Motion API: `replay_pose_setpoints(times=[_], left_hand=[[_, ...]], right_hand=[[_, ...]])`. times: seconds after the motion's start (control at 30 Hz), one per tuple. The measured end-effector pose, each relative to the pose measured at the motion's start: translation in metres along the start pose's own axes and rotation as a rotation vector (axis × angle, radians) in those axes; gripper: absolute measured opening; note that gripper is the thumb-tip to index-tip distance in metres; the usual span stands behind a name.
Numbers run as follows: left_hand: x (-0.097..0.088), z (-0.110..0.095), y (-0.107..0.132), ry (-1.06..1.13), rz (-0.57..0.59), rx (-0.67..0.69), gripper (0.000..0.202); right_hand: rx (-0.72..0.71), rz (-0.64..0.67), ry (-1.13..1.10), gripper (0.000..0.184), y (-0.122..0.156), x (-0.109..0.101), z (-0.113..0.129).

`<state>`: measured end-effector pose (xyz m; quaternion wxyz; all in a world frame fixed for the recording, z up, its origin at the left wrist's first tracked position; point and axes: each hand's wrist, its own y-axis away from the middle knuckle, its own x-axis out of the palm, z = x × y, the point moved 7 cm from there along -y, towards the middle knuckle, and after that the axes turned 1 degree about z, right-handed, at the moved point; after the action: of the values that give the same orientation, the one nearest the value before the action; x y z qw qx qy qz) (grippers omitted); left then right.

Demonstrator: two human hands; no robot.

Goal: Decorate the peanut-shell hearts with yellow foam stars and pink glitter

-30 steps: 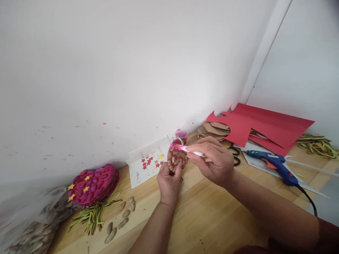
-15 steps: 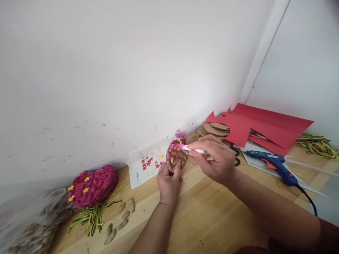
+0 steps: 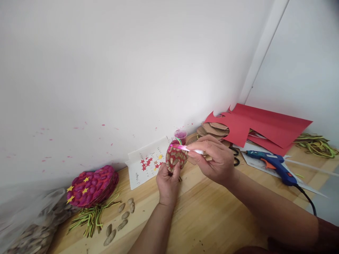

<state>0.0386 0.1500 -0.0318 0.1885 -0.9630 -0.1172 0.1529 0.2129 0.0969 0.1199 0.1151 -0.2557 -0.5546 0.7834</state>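
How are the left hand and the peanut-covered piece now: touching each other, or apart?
Touching. The head view shows the left hand gripping the peanut-covered piece at its lower edge, with no gap between them.

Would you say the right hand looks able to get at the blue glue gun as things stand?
Probably yes: the blue glue gun lies to the right of the right hand, with nothing seen covering it, though the brush in that hand would likely need setting down first.

No text can be read; the writing on the white sheet (image 3: 135, 161) is too small
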Motion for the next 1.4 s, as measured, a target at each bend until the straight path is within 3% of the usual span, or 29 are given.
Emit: replay_pose_setpoints(times=[0.9,1.4], left_hand=[[-0.001,-0.003,0.000,0.038,0.008,-0.067,0.029],[0.014,0.007,0.009,0.355,0.121,-0.237,0.037]], right_hand=[[-0.059,0.070,-0.052,0.027,0.004,0.008,0.005],[0.025,0.043,-0.077,0.015,-0.001,0.003,-0.004]])
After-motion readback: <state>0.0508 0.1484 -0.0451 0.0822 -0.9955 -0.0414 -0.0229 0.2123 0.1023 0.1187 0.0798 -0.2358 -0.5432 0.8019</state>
